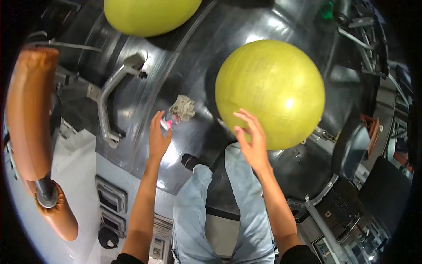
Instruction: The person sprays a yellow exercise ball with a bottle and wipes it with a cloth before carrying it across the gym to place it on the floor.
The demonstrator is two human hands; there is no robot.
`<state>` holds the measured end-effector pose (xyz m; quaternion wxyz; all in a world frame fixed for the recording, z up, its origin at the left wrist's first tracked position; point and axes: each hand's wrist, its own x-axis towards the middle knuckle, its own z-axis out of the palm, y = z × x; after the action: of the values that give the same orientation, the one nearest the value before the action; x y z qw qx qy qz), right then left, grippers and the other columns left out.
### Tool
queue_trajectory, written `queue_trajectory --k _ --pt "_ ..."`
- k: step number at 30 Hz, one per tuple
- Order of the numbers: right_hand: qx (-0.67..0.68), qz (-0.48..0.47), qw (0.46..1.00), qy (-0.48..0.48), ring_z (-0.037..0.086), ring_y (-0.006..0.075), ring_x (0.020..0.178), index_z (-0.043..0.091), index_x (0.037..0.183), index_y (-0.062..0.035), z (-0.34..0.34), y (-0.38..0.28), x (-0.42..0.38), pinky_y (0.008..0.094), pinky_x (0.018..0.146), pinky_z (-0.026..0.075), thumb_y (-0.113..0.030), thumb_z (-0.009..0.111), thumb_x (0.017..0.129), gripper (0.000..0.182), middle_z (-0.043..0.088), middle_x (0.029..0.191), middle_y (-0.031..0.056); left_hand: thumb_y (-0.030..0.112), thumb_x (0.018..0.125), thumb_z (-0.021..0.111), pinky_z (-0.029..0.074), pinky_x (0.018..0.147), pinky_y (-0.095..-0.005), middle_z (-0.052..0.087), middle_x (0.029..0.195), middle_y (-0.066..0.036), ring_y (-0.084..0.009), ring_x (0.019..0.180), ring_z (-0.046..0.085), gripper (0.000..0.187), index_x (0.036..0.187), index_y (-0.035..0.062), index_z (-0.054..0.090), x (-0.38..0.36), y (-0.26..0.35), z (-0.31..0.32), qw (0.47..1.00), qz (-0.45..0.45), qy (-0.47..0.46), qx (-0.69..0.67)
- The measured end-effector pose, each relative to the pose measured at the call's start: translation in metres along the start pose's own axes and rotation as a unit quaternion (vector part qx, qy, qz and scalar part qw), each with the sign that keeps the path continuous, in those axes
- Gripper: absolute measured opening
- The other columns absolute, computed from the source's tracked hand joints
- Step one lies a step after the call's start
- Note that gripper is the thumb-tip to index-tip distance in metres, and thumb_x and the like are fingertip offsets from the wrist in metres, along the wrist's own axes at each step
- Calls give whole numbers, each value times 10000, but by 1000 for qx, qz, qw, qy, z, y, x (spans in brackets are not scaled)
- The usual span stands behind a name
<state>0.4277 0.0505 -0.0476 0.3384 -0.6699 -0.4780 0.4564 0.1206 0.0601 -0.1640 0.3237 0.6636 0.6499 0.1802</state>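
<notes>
A large yellow exercise ball (272,88) rests on the dark floor in front of me, to the right. My right hand (253,143) is open at the ball's lower left side, its fingers spread and overlapping it in this view. My left hand (158,138) is held out over the floor, open, with the thumb apart from the fingers. Just beyond its fingertips lie a small white and pink item (166,124) and a crumpled beige cloth (183,108).
A second yellow ball (151,15) sits at the far left. A bent grey metal bar (104,103) and an orange padded roller (33,114) are on the left. Black padded gym equipment (351,149) stands on the right. Stepped plastic pieces (111,193) lie lower left.
</notes>
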Motion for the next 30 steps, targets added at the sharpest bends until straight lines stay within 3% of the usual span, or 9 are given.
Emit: queue_trajectory --k 6,11,14,16,19,22,26,28,30 --pt "-203 -53 956 203 497 351 1336 686 1199 -88 -147 -11 28 428 1122 383 -81 606 946 266 573 1374 163 217 897 721 346 1139 -457 472 1485 -163 -354 1368 444 555 1403 112 520 67 199 28 989 100 -59 -94" --pt "-189 40 905 378 413 377 1392 504 1431 -50 -220 95 68 446 1159 314 -280 531 1031 463 485 1458 222 418 888 718 202 1193 -549 285 1600 -193 -421 1473 232 718 1488 147 431 91 294 105 991 115 -47 -51" --pt "-91 211 912 341 300 403 1460 331 1537 -22 -184 159 67 462 1205 233 -449 400 1062 643 303 1585 260 547 897 654 104 1202 -603 180 1637 -204 -445 1502 138 789 1529 169 370 89 295 143 997 59 -31 49" --pt "-148 213 920 294 326 389 1443 315 1544 -37 -173 130 51 470 1185 263 -451 426 1056 649 349 1542 270 642 914 562 18 1199 -630 184 1655 -163 -424 1525 106 815 1564 212 326 89 272 142 999 29 -11 45" --pt "-199 193 926 256 458 352 1322 465 1460 -74 -183 89 38 442 1134 324 -399 493 1042 530 503 1395 223 600 955 532 17 1196 -629 189 1659 -157 -409 1530 113 789 1591 212 273 86 232 113 1000 -1 -13 23" --pt "-100 155 968 171 564 262 1057 659 1192 -87 -206 104 47 388 975 429 -324 584 1011 307 619 1153 96 576 973 520 22 1193 -628 133 1671 -165 -402 1533 108 776 1602 212 246 82 192 98 999 -48 -4 -4" --pt "105 218 937 251 515 264 1274 602 1358 -130 -210 156 112 378 1095 364 -447 526 1025 465 546 1355 110 554 948 594 49 1198 -596 25 1666 -224 -419 1533 85 867 1617 197 174 79 149 91 991 -106 57 -61" --pt "97 246 941 212 450 276 1365 552 1427 -151 -207 203 140 373 1144 314 -527 472 1023 557 477 1462 115 592 887 663 85 1208 -562 24 1657 -246 -426 1531 82 987 1619 179 146 81 143 91 975 -179 94 -97" --pt "275 258 910 170 358 244 1441 484 1468 -66 -197 249 160 371 1160 305 -563 472 1006 678 425 1554 86 622 839 705 127 1212 -533 59 1649 -267 -427 1531 69 1057 1617 165 154 90 135 93 976 -173 91 -96"
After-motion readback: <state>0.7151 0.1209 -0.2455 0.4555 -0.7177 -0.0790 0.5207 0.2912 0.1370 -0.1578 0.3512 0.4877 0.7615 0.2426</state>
